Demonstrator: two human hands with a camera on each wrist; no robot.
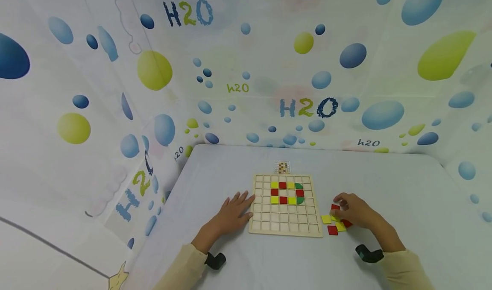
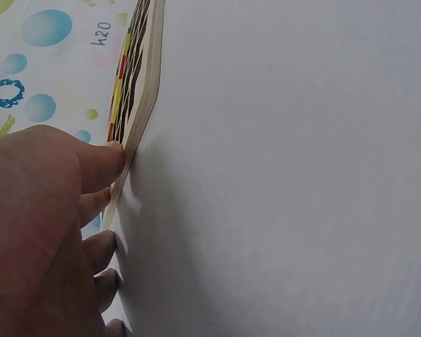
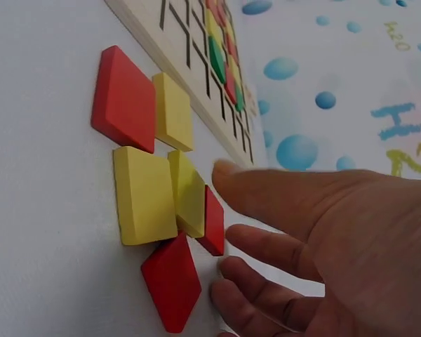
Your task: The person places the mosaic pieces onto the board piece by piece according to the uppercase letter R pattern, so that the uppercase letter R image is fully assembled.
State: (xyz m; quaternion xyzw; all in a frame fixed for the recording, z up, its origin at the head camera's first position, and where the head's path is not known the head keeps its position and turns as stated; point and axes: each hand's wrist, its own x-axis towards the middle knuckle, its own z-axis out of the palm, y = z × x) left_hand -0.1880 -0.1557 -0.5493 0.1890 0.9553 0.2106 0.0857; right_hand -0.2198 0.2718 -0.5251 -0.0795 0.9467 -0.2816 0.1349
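A square wooden grid board lies on the table, bearing a ring of red, yellow and green tiles in its upper middle. Two of them are green pieces with a rounded side. My left hand rests at the board's left edge, fingers spread, thumb touching the rim. Right of the board lie several loose tiles, among them a red tile and a yellow tile. Just over them hovers my right hand, fingers loosely bent. In the right wrist view nothing shows between thumb and fingers; a red tile is nearest.
A small printed pattern card lies against the board's far edge. White cloth covers the table. Behind it hangs a curtain printed with bubbles and lettering. Each wrist carries a dark camera.
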